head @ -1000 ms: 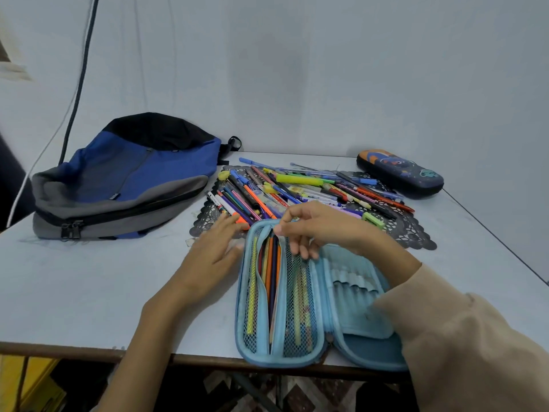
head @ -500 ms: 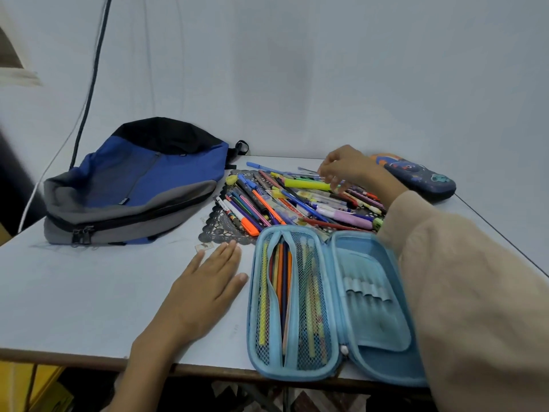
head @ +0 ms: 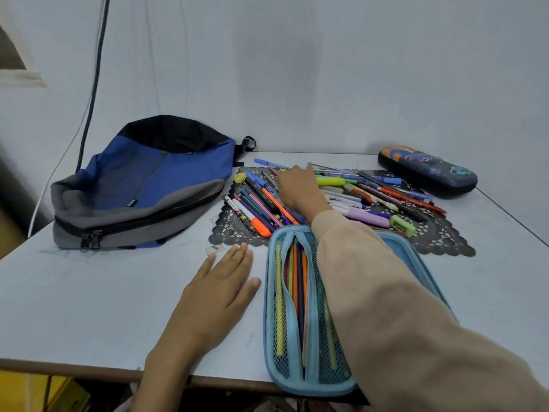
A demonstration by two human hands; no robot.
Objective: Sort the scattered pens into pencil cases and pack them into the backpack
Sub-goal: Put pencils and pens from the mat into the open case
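Currently, left hand (head: 219,289) lies flat on the bench (head: 89,292), palm down, fingers straight and slightly spread, gripping nothing, just left of the open light-blue pencil case (head: 297,379).

Right hand (head: 300,188) is stretched over the heap of loose pens (head: 371,200), fingers lying on the pens at the heap's left-centre. Only the back of the hand shows, so whether the fingers pinch a pen cannot be told. Its beige sleeve (head: 386,292) crosses above the open case and hides most of the right half.

Open case sits at the near bench edge. Its left half has a mesh pocket holding several pencils (head: 295,281), yellow, orange and blue among them, lying lengthwise.

Loose pens, markers and highlighters rest on a black lace mat (head: 439,236) behind the case.

Blue, grey and black backpack (head: 142,185) lies on its side at far left, main zip closed.

A second, dark patterned pencil case (head: 427,172), closed, sits at the far right beside the mat.
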